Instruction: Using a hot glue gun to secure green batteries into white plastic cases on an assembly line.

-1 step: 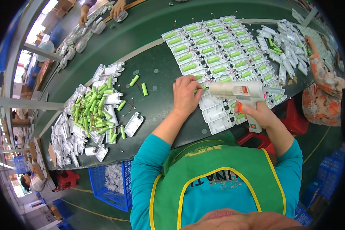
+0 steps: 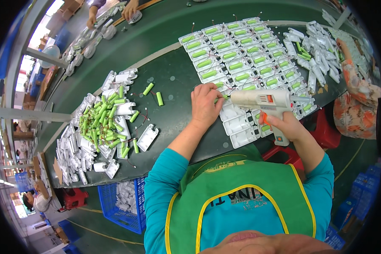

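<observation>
In my right hand [image 2: 285, 126] is a white hot glue gun [image 2: 258, 98], its handle gripped and a finger on the orange trigger. The gun's nozzle points left, toward the fingertips of my left hand [image 2: 205, 105]. Those fingertips pinch a green cylindrical battery [image 2: 219, 100] at the left edge of the laid-out rows, over one of the white plastic housings. Most of that battery is hidden by my fingers. Rows of white housings with green batteries and thin wires [image 2: 242, 77] spread beyond my hands. Nearer to me, several housings [image 2: 238, 125] hold no battery.
Left on the dark green table [image 2: 173, 122] lies a heap of green batteries [image 2: 100, 120] over white housings [image 2: 74, 148]. Another housing pile [image 2: 321, 55] sits far right, near a co-worker's arm [image 2: 347, 55]. Below the table stand a blue crate [image 2: 120, 216] and a red stool [image 2: 326, 131].
</observation>
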`<act>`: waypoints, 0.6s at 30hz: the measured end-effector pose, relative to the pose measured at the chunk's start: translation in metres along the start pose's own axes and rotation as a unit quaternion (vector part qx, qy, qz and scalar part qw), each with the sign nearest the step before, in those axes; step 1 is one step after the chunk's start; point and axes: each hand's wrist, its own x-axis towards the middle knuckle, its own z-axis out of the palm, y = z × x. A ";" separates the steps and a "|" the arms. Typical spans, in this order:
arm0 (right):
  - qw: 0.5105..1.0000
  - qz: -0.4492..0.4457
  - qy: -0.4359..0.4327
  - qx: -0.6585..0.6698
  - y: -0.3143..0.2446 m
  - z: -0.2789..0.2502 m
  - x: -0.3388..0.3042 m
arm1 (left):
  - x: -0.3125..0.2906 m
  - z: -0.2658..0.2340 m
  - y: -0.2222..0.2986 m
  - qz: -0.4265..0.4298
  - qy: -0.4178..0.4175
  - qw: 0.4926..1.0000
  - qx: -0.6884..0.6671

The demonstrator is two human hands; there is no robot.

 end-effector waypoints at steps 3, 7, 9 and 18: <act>0.999 -0.045 0.002 0.018 0.001 0.005 0.006 | 0.000 0.002 -0.001 -0.007 0.000 1.000 0.002; 0.999 -0.048 0.006 0.016 -0.002 0.007 0.010 | 0.000 0.001 0.001 -0.026 -0.003 1.000 0.002; 0.999 -0.039 0.003 0.003 -0.005 0.008 0.012 | 0.000 0.001 0.002 -0.025 -0.001 1.000 0.002; 0.999 -0.027 0.031 0.009 0.002 0.006 0.003 | 0.000 0.001 0.002 -0.020 0.002 1.000 -0.001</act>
